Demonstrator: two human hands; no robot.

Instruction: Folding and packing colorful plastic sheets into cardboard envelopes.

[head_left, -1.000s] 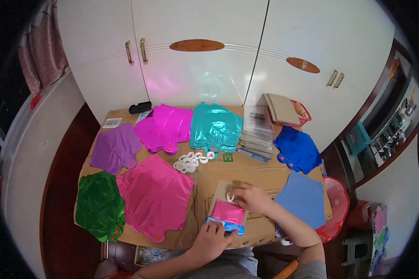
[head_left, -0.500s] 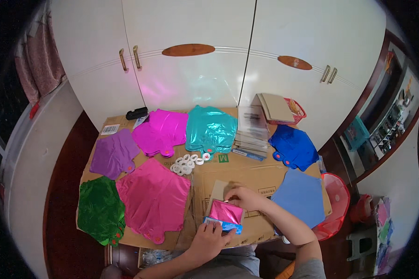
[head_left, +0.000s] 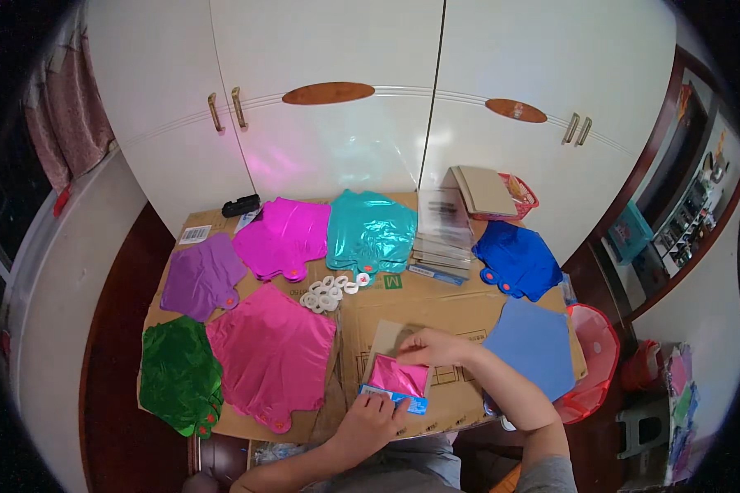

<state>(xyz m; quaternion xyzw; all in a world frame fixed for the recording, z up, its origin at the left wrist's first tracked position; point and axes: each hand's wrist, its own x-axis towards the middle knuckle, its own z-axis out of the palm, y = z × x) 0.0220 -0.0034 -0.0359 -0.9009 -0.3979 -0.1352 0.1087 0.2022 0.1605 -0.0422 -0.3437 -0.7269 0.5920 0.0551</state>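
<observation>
A folded pink foil piece lies over a grey-brown card near the table's front edge. Along its lower side runs a blue printed strip, apparently part of a flat packet. My left hand grips this strip from the near side, its fingers bent over it and the thumb at the right. From the right, my right hand reaches over the card. Its fingers are pinched together at the foil's upper edge; what is between the fingertips is hidden. A light-blue sheet lies beside my right forearm.
Flat foil pieces cover the left: dark green, large pink, purple, magenta and teal. White rings are piled mid-table. Clear packets, cards and dark-blue foil lie at right.
My right hand has shifted slightly at the foil's upper edge, and a small white bit seen at its fingertips is now hidden. My left hand stays on the blue strip.
</observation>
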